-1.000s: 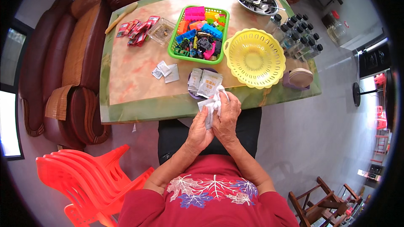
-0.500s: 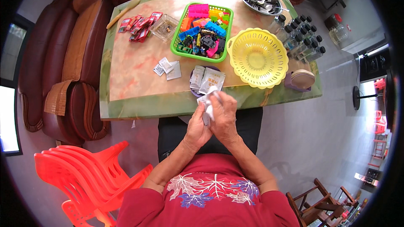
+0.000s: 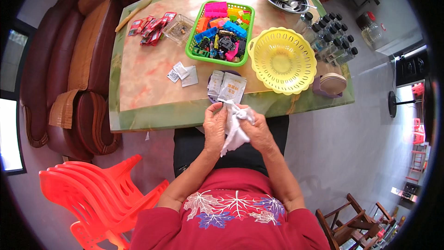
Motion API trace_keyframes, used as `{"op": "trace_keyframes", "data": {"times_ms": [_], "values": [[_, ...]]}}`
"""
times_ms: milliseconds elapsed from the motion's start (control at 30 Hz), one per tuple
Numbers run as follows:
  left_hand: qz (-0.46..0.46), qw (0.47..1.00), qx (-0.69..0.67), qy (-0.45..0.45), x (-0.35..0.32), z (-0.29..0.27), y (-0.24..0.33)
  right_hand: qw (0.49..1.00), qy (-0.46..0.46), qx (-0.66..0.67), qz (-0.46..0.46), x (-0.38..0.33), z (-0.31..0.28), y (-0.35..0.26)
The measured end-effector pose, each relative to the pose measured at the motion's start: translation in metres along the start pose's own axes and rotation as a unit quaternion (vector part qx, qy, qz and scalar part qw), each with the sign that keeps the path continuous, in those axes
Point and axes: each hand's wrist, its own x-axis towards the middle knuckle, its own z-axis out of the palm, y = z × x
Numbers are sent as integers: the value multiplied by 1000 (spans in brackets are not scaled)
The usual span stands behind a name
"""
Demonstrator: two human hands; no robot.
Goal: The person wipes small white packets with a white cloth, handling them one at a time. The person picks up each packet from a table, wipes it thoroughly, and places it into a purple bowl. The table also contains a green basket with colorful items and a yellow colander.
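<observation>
2 hands, left hand and right hand, hold fingers clamped on a white wipe just off the tabletop's near edge; it looks soft, light, best gripped by its edges.

Green-edged marble table, green basket of coloured toy bricks far centre, yellow perforated bowl to its right, dark-capped bottles far right, stacked red chairs near left, brown sofa left.

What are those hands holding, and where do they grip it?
A crumpled white wipe, pinched at its upper part between the left hand and right hand; its lower end hangs free.
</observation>
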Motion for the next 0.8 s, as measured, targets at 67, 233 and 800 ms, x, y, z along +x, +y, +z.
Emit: {"op": "trace_keyframes", "data": {"times_ms": [67, 233, 800], "values": [[34, 997, 62, 2, -2, 8, 4, 989, 25, -125, -76, 0, 13, 4], [-104, 987, -84, -92, -15, 10, 27, 850, 70, -441, -280, -6, 35, 14], [-192, 936, -205, -213, -10, 2, 39, 793, -46, -506, -337, -4, 31, 4]]}}
